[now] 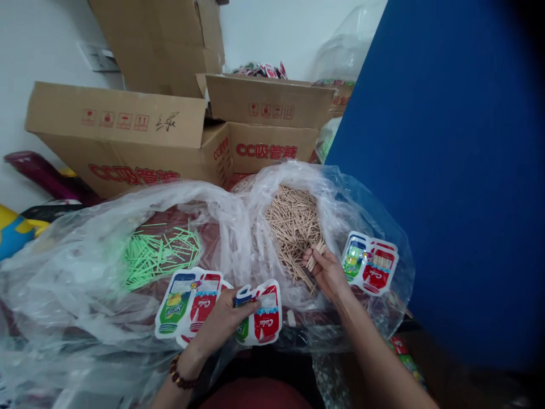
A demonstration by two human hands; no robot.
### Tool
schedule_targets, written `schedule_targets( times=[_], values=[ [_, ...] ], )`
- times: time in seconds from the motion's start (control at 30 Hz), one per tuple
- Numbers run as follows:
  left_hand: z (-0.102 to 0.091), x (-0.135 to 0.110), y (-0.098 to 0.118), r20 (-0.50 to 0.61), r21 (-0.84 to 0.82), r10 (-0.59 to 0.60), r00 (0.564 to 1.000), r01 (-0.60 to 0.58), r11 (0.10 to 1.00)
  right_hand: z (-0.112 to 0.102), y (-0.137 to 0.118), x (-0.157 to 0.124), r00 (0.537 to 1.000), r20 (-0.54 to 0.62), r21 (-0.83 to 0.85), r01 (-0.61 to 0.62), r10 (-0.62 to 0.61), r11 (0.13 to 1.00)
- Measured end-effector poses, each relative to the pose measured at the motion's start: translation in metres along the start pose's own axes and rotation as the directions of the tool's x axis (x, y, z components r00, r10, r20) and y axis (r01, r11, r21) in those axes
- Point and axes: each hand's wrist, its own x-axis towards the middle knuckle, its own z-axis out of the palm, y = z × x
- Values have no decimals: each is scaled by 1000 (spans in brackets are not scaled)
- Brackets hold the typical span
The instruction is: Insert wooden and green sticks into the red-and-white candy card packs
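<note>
My left hand (221,324) is closed on a flat printed packet (260,313) with red cola and green soda pictures. Another such packet (187,304) lies just left of it on the plastic. My right hand (326,271) pinches a small bunch of tan sticks (315,253) at the edge of a clear bag full of tan sticks (293,224). A third printed packet (370,264) rests on the bag's right side, beside that hand.
A clear bag of green sticks (159,253) sits to the left. Cardboard boxes (123,136) with red lettering stand behind the bags. A tall blue panel (447,170) fills the right side. A yellow and blue object (15,230) lies at far left.
</note>
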Motion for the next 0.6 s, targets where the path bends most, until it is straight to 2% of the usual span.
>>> schedule_targets(
  times=[0.03, 0.1, 0.17, 0.23, 0.33, 0.43, 0.5, 0.53, 0.6],
  values=[
    [1, 0, 1, -1, 13, -7, 1000, 7, 1000, -1, -4, 1, 1000, 7, -1, 0, 0, 1000],
    [2, 0, 3, -2, 29, -16, 1000, 16, 999, -3, -9, 1, 1000, 27, -113, 20, -17, 993],
    [2, 0, 1, -13, 25, -21, 1000, 22, 999, -9, -13, -3, 997, 64, -321, 69, -51, 944],
    [0, 0, -2, -33, 15, -36, 999, 36, 999, -16, -17, -10, 983, 158, -559, 164, -90, 813],
    [-3, 0, -7, -56, 32, -38, 998, 40, 999, -29, -25, -27, 924, 378, -773, 349, -56, 529],
    [-3, 0, -8, -57, 71, 0, 998, 4, 997, -38, -31, -42, 834, 544, -823, 511, 87, 249],
    [-3, 0, -7, -49, 85, 8, 999, -4, 996, -40, -34, -48, 790, 585, -810, 582, 184, 75],
    [-2, 1, -6, -41, 88, 8, 999, -5, 996, -40, -34, -49, 778, 590, -800, 600, 216, 21],
    [-1, 1, -4, -17, 84, 3, 1000, -1, 996, -39, -32, -50, 767, 595, -785, 619, 240, -34]
  ],
)
